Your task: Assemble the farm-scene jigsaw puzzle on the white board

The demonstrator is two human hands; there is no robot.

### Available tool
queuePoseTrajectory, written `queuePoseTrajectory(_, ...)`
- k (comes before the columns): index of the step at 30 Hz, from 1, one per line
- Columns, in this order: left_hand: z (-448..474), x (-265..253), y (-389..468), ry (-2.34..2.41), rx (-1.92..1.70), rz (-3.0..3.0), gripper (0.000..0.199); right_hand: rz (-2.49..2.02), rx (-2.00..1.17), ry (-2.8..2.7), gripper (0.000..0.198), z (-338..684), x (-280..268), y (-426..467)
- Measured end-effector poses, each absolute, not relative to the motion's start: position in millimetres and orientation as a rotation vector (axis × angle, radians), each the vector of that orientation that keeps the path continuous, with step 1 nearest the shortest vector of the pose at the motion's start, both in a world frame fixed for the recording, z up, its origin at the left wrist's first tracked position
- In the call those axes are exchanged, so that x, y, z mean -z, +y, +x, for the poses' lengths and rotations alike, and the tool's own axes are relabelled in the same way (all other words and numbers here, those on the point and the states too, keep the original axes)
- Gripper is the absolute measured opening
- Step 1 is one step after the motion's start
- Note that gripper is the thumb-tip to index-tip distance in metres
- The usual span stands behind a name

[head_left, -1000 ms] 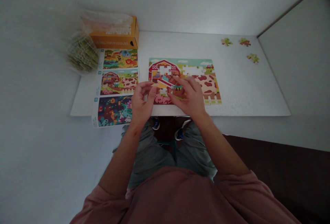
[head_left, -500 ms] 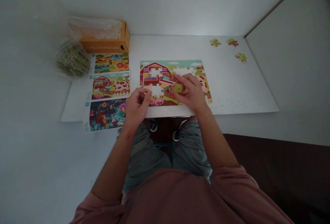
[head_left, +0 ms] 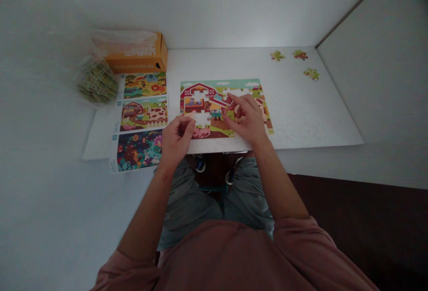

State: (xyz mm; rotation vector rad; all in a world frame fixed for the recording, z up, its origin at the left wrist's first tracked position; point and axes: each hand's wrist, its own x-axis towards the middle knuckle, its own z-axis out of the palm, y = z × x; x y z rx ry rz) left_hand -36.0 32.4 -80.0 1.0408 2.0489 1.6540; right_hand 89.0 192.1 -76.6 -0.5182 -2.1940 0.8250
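A farm jigsaw puzzle (head_left: 239, 85) with a red barn, a pig and a spotted cow lies in front of me, with several white gaps in it. My right hand (head_left: 249, 119) is over its middle, thumb and fingers curved around a puzzle piece (head_left: 220, 101) with a red and pale-blue band; this piece looks slightly tilted beside the barn roof. My left hand (head_left: 178, 135) is at the lower left edge of the puzzle, thumb and fingertips pinched together near a gap. What lies in that pinch, if anything, is hidden.
Three loose pieces, one of them a green piece (head_left: 277, 56), lie at the back right of the white table (head_left: 307, 112). At left are a picture sheet (head_left: 114, 150), an orange puzzle box (head_left: 133, 65) and a clear bag of pieces (head_left: 96, 81). Walls border the table.
The banded piece has turned and shifted closer to the barn roof, and the farmer picture below it shows more. The left hand keeps its pinch; the view has shifted slightly.
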Motion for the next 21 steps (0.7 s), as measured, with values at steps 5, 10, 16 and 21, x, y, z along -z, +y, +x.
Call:
queuePoseTrajectory(5, -34, 78, 32, 2.04, -1.659, 1.035, 0.01, -0.502, -0.822, -2.165, 0.053, 86, 81, 194)
queuePoseTrajectory(10, -34, 73, 34, 2.031, -1.708, 0.997, 0.025, -0.52, -0.785, -1.978, 0.057, 90, 81, 196)
queuePoseTrajectory(16, -39, 77, 35, 2.077, -1.724, 1.056, 0.029, -0.661, -0.739, -1.59, 0.052, 98, 76, 210)
queuePoseTrajectory(21, -41, 78, 34, 2.085, -1.635, 1.145, 0.031, -0.648, -0.733, -1.682, 0.056, 95, 84, 217)
